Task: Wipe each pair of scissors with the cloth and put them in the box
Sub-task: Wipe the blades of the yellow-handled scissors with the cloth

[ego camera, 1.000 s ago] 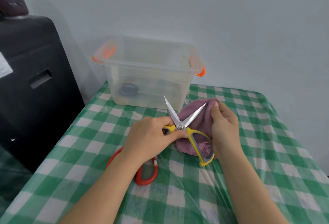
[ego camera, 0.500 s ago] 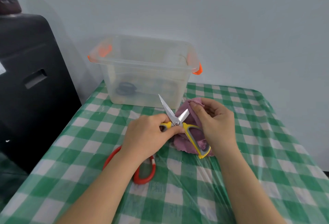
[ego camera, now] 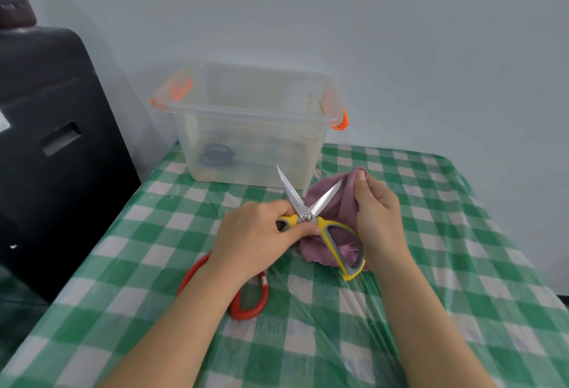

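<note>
the yellow scissors are wide open, like a letter v. the two shiny blades point up and away, toward the box. one blade tips a bit to the left and its tip shows in front of the box wall. the other blade tips to the right and lies against the purple cloth. the handles point back toward the person, so the long way of the scissors runs from near to far. one handle loop sticks out low on the right, over the cloth.

the left hand grips the other handle, with its fingers curled round it just by the screw. the right hand pinches the cloth up high, near the tip of the right blade. the cloth is bunched up on the worktop, just in front of the box.

half a second ago the right hand was lower, near the middle of the blade, and most of that blade was hidden. now the hand is up at the tip and the blade shows bare. the blades are also spread wider than they were then.

the red scissors lie flat on the worktop, partly under the left arm. a dark pair of scissors sits in the box.
</note>
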